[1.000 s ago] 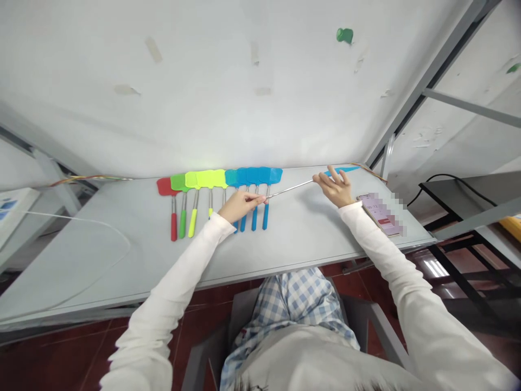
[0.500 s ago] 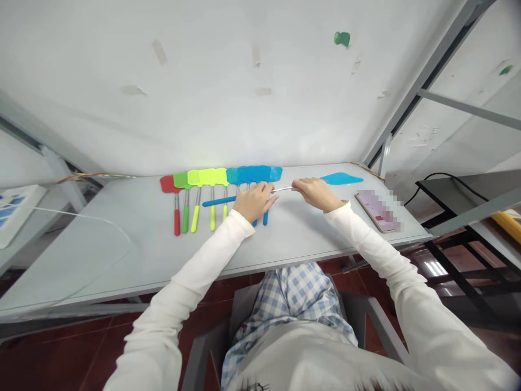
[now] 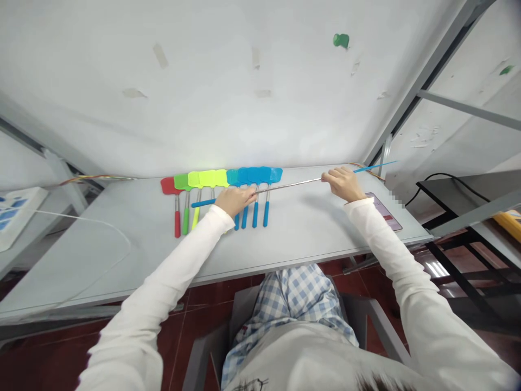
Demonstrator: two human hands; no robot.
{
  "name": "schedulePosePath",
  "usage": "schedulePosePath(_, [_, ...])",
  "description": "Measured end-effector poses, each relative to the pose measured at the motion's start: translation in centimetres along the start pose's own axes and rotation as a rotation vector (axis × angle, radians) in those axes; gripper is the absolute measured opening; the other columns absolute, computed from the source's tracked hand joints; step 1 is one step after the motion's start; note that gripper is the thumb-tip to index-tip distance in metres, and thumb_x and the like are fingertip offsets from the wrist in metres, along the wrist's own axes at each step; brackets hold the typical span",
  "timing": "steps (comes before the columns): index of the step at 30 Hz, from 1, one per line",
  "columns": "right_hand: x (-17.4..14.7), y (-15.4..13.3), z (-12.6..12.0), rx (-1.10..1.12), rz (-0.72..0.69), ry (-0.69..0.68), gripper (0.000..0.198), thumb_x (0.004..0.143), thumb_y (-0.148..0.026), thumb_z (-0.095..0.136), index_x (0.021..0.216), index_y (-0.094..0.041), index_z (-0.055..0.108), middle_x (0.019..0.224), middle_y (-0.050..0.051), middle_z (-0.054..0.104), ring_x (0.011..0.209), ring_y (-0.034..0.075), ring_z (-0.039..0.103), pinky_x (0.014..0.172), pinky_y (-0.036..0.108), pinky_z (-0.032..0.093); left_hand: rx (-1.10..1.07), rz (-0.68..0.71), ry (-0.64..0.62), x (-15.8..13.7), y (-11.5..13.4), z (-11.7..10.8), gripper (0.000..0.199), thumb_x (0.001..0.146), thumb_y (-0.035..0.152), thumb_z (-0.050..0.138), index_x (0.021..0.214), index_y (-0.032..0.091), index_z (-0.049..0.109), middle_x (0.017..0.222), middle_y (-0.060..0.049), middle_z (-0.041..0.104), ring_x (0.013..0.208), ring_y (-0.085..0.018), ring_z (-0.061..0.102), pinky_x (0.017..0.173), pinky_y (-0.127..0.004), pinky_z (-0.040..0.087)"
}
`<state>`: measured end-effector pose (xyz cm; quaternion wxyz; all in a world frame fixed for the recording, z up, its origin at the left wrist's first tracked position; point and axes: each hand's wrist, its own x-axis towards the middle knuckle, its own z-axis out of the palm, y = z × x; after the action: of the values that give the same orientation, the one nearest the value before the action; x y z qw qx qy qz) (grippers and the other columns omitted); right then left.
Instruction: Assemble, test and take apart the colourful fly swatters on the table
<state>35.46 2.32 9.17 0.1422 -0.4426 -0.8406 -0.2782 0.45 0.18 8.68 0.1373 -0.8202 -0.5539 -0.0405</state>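
A blue telescopic fly swatter (image 3: 288, 185) is stretched between my two hands above the table. My left hand (image 3: 235, 201) is closed around its blue handle, whose end sticks out to the left. My right hand (image 3: 345, 183) grips the other end near the blue paddle, which appears edge-on to the right. A long thin metal rod shows between the hands. Behind and below my left hand lies an overlapping row of fly swatters: a red one (image 3: 172, 185), a green one (image 3: 184, 181), several yellow ones (image 3: 207, 178) and several blue ones (image 3: 256, 174). My left hand hides some of their handles.
A phone (image 3: 385, 213) lies on the grey table (image 3: 146, 260) beside my right wrist, partly covered by it. A white wall (image 3: 260, 119) rises behind the table. Metal frame posts (image 3: 407, 114) stand at the right, and a thin white cable (image 3: 93, 217) crosses the left side.
My hands have moved apart, left hand leftward and right hand rightward. Much more of the metal rod shows between them. The held paddle has risen and turned from nearly flat to edge-on.
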Motion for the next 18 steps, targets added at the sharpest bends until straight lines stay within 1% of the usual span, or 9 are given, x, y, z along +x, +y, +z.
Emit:
schedulePosePath(3, [-1.5,2.0,0.8,0.002,0.003,-0.042,0.033,0.091,-0.009,0.036,0.088,-0.019,0.068,0.071,0.006,0.063,0.068,0.018,0.051,0.068,0.03,0.03,0.033,-0.005,-0.029,-0.9,-2.3,0.9,0.029,0.093,0.042,0.043,0.09,0.022,0.063,0.071,-0.007,0.068,0.07,-0.022,0.066,0.056,-0.026,0.032])
schedulePosePath(6, [-2.1,2.3,1.6,0.018,-0.021,-0.074,0.032,0.093,-0.01,0.035,0.093,-0.018,0.066,0.075,0.006,0.064,0.071,0.018,0.053,0.07,0.03,0.032,0.065,0.003,-0.028,-1.5,-3.2,1.5,0.032,0.094,0.042,0.039,0.086,0.021,0.062,0.071,-0.008,0.068,0.071,-0.022,0.066,0.055,-0.026,0.03])
schedulePosePath(10, [-1.9,1.6,2.3,0.048,-0.016,-0.098,0.032,0.099,-0.025,0.033,0.093,-0.016,0.064,0.08,0.008,0.065,0.073,0.018,0.055,0.071,0.03,0.033,0.057,0.017,-0.001,-1.9,-3.5,1.8,0.032,0.094,0.037,0.036,0.086,0.021,0.062,0.081,-0.008,0.07,0.074,-0.021,0.065,0.054,-0.026,0.029])
schedulePosePath(13, [-1.7,1.7,2.4,0.049,0.032,-0.128,0.035,0.1,-0.031,0.031,0.095,-0.015,0.062,0.085,0.01,0.065,0.075,0.019,0.055,0.072,0.03,0.033,0.042,-0.004,0.001,-2.1,-4.3,2.0,0.031,0.094,0.041,0.037,0.087,0.021,0.061,0.087,-0.008,0.071,0.079,-0.022,0.065,0.056,-0.026,0.03])
schedulePosePath(16, [-1.7,2.4,2.4,0.02,0.076,-0.192,0.035,0.1,-0.03,0.03,0.096,-0.014,0.061,0.089,0.012,0.065,0.079,0.021,0.057,0.073,0.031,0.032,0.065,-0.065,-0.027,-2.3,-5.6,2.5,0.037,0.094,0.048,0.035,0.092,0.021,0.061,0.09,-0.01,0.071,0.081,-0.024,0.065,0.06,-0.026,0.033])
schedulePosePath(18, [-1.7,2.8,2.5,0.014,0.064,-0.265,0.031,0.099,-0.025,0.032,0.099,-0.013,0.061,0.089,0.012,0.066,0.08,0.021,0.058,0.074,0.031,0.032,0.074,-0.059,-0.061,-2.5,-6.2,3.0,0.043,0.095,0.052,0.031,0.095,0.021,0.061,0.09,-0.012,0.07,0.079,-0.025,0.065,0.061,-0.027,0.034])
